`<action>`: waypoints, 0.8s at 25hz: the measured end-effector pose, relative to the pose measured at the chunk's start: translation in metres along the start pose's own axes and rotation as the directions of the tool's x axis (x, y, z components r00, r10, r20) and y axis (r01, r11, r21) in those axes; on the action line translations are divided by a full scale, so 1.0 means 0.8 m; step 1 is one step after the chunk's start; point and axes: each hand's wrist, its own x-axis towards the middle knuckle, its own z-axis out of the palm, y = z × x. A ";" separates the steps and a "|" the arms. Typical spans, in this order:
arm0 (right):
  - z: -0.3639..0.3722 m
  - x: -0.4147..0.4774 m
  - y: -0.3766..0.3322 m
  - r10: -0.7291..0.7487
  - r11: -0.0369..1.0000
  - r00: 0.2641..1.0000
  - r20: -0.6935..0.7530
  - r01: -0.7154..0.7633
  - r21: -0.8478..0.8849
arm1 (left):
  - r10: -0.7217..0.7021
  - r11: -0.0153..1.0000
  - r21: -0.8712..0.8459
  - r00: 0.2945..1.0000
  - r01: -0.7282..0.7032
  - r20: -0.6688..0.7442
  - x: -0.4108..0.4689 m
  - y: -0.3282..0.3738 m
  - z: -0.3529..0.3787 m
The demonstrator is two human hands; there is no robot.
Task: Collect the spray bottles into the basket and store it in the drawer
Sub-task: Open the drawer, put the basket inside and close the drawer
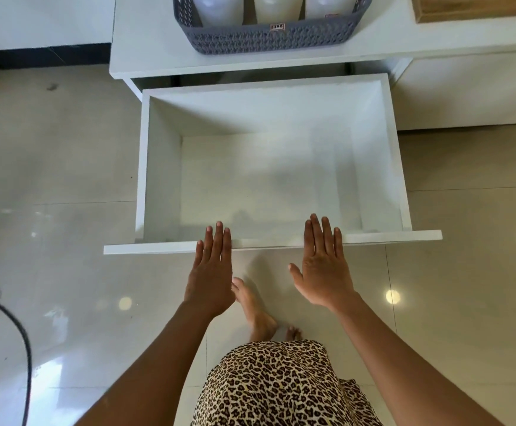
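Observation:
A grey woven basket (269, 38) stands on the white cabinet top (146, 47) at the upper edge of the view. Three white bottles (276, 9) stand inside it; their tops are cut off by the frame. Below it a white drawer (164, 167) is pulled far out, with nothing inside. My left hand (212, 269) and my right hand (324, 262) are flat with straight fingers, and their fingertips lie over the drawer's front panel (388, 236). Neither hand holds anything.
Glossy beige floor tiles surround the drawer. A dark cable (7, 312) runs along the left side of the floor. My bare feet (259, 315) and a leopard-print garment (281, 385) are below the hands. A wooden box corner (477, 7) sits at the top right.

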 end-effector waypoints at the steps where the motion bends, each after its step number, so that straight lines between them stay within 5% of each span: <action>1: -0.002 0.000 0.000 0.001 1.000 1.000 0.016 -0.001 -0.004 | 0.002 1.000 -0.007 1.000 -0.002 0.015 0.000 -0.001 -0.002; 8: -0.029 0.005 -0.001 -0.001 0.995 0.992 0.126 -0.012 0.098 | -0.009 0.977 -0.208 0.992 0.035 0.125 0.011 -0.003 -0.032; 15: -0.116 0.075 0.007 0.023 0.965 0.997 -0.077 -0.002 0.264 | -0.170 0.817 -0.566 0.984 0.115 -0.046 0.091 -0.015 -0.137; 20: -0.219 0.162 0.019 0.246 0.811 0.931 -0.271 -0.045 0.584 | -0.317 0.703 -0.706 0.926 0.083 -0.207 0.180 -0.052 -0.252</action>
